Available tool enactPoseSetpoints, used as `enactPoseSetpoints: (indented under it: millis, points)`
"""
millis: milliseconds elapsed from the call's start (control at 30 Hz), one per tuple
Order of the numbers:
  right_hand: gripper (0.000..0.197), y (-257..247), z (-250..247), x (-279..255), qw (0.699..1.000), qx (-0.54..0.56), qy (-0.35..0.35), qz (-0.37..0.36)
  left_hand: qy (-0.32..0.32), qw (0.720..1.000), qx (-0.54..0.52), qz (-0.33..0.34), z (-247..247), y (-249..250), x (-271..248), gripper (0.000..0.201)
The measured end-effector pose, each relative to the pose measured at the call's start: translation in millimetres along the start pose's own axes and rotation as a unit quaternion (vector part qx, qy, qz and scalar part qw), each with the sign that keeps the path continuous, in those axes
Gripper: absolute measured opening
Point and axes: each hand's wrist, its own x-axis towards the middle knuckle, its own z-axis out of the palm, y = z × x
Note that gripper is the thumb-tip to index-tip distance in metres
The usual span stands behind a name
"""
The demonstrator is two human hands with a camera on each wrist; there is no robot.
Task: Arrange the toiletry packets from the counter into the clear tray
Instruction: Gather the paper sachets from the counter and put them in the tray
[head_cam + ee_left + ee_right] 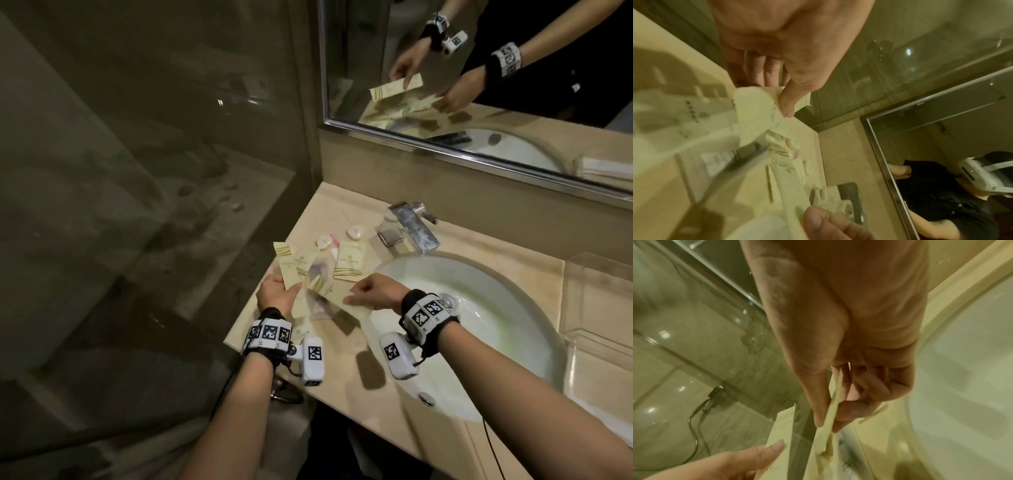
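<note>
Counter [346,383]: beige polished stone, narrow, running along a wall under a framed mirror [479,68]. White oval sink [479,329] set into it; metal faucet [416,228] behind the bowl. Glass shower wall [137,171] bounds the counter's left end. Lighting dim, yellowish.

Left hand [275,293]: thumb and fingers pinch the lower end of a long cream packet [289,270], held lifted off the counter and angled away from the person. Left wrist view confirms the thumb pressed on top, fingers beneath.

Right hand [375,293]: thumb and curled fingers pinch the edge of a second cream packet [330,294], near the sink rim, low over the counter.

More packets [349,262] lie flat and overlapping between the hands and the wall. Two small round white items [354,233] rest farther back, near the faucet.

Clear tray [597,298]: right of the sink, well apart from both hands; its contents cannot be made out.
</note>
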Motion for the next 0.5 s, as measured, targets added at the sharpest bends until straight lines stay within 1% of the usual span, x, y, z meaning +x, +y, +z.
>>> enactPoseSetpoints:
  millis: [67,167,267,333,433,500]
  points:
    - [0.033,11,-16,-20,0.999,0.016,0.025,-0.013,-0.009,1.000,-0.005,0.014,13,9,-18,0.033]
    - [0.030,34,-45,-51,0.997,0.044,0.058,-0.039,-0.030,0.999,-0.030,0.030,42,25,-49,0.031]
    - [0.031,61,-79,-88,0.991,0.073,0.087,-0.067,-0.072,0.994,-0.069,0.046,77,41,-84,0.037]
    - [0.027,85,-102,-116,0.986,0.094,0.109,-0.084,-0.104,0.990,-0.075,0.067,104,51,-107,0.040]
    - [0.023,131,-133,-158,0.970,0.149,0.164,-0.095,-0.145,0.982,-0.060,0.102,153,62,-138,0.035]
    - [0.021,165,-150,-185,0.954,0.204,0.202,-0.091,-0.180,0.975,-0.057,0.117,187,65,-160,0.030]
